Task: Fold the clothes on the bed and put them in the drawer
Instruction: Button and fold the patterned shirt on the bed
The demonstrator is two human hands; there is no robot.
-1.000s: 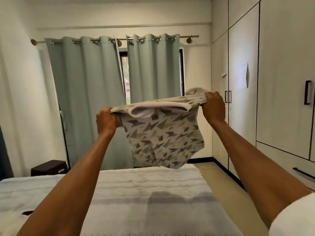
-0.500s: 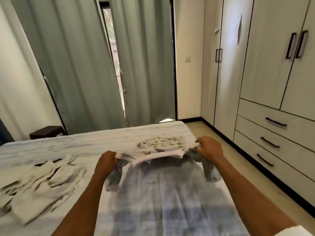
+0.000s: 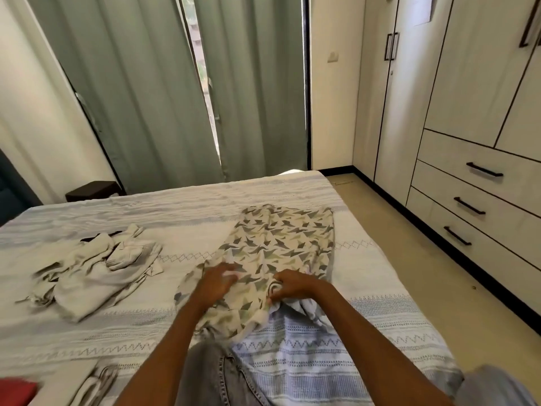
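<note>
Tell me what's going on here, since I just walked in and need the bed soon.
A person is folding laundry on the bed. The patterned shirt lies spread on the cover; the left hand rests on it, and the right hand pinches fabric near its collar. A crumpled beige garment waits to the left. The wardrobe drawers are shut.

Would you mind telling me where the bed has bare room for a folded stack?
Free: bedspread beyond the beige clothes, and the strip right of the patterned shirt. Crowded: the near edge, with jeans and both arms.
</note>
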